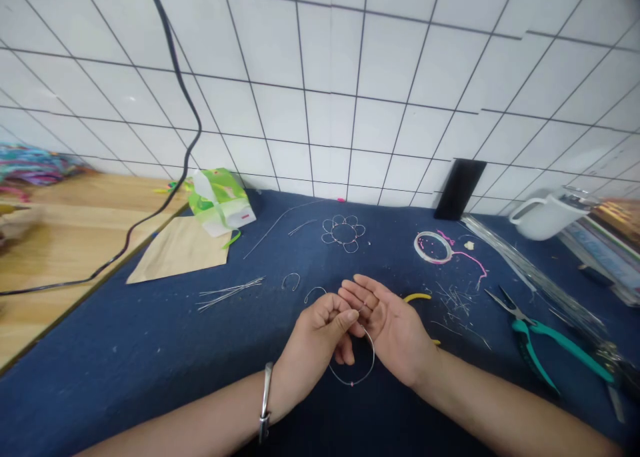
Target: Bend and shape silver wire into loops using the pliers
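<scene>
Pinching wire loop, left hand clamped, right hand open alongside, carton print unreadable.

Bright, even light (edges blurred, warped)

1. Looks like a home hobby corner for wire and bead crafting, not a proper workshop.
2. The counter has a dark blue cloth over it. Beyond the left hand sit a finished wire flower and cut wire lengths.
3. Right of the right hand: teal-handled pliers and wire scraps.
4. The left hand pinches a thin wire loop.
5. There's a white tiled wall behind, plus a white jug far right, so pretty domestic.
</scene>
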The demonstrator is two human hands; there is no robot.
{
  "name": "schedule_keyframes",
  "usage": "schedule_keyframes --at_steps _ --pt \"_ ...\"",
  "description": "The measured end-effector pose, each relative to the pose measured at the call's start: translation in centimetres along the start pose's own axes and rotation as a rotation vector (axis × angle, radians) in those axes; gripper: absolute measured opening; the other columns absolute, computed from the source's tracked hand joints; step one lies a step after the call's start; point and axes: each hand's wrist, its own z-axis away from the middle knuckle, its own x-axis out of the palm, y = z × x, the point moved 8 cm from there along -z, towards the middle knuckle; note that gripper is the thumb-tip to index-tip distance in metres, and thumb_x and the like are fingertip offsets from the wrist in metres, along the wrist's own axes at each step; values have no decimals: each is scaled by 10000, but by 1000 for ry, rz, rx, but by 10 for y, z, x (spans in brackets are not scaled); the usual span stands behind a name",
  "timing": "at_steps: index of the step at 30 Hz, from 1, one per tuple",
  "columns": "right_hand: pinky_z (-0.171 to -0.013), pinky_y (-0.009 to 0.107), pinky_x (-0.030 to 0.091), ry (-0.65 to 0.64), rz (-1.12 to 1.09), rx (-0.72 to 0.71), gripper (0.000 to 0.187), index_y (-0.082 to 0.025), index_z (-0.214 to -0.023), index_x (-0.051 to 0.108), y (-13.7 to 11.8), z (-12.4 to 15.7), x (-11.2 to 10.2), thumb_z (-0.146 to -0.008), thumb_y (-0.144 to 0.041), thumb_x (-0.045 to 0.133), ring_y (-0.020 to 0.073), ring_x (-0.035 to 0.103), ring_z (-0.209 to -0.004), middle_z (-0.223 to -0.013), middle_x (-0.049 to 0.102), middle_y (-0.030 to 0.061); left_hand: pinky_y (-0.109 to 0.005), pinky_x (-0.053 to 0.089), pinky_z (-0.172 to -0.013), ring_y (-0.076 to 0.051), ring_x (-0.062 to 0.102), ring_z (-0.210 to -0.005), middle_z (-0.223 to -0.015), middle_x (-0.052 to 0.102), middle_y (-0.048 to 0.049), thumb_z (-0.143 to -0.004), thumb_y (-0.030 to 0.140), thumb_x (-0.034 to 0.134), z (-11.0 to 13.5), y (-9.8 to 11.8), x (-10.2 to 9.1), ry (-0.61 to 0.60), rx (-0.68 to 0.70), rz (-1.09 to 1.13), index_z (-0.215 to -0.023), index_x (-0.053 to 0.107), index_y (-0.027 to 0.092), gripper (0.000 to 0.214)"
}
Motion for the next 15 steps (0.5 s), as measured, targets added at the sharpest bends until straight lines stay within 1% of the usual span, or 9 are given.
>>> schedule_keyframes --at_steps 2,4,7,9,13,15 --pt "-990 344 350 15 32 -4 294 -146 -1100 529 1 1 -2 -832 -263 505 195 522 -1109 -1161 582 113 -179 375 -397 -50 506 -392 -699 632 -1 -834 290 479 1 -2 0 1 7 -25 -750 461 154 161" --pt "-931 326 403 40 68 4 312 -160 -1108 525 2 1 -5 -803 -224 550 189 538 -1088 -1156 586 104 -177 368 -402 -46 501 -396 -712 635 -5 -838 287 475 1 -4 -1 -2 13 -50 -757 470 152 157" --pt "-840 297 455 70 99 20 340 -170 -1123 514 4 1 -10 -788 -201 565 185 558 -1059 -1146 592 99 -177 367 -404 -45 493 -392 -701 630 -1 -840 292 475 3 -5 -1 -2 15 -68 -753 474 151 166" --pt "-841 297 456 74 95 25 342 -166 -1125 509 4 1 -12 -785 -178 543 182 562 -1053 -1134 599 96 -182 374 -403 -48 488 -385 -676 619 7 -835 303 482 3 -4 0 -4 10 -69 -743 472 152 177" --pt "-901 318 427 58 59 24 355 -145 -1125 498 3 0 -12 -771 -126 480 183 563 -1055 -1120 606 100 -183 377 -402 -50 477 -370 -611 592 25 -824 307 496 3 -2 2 0 -4 -82 -722 473 154 185" --pt "-891 319 432 58 44 27 360 -143 -1131 487 3 0 -12 -772 -127 468 189 562 -1057 -1133 598 107 -182 369 -397 -53 478 -368 -600 591 27 -822 303 495 3 -3 2 6 -17 -106 -722 477 155 179"
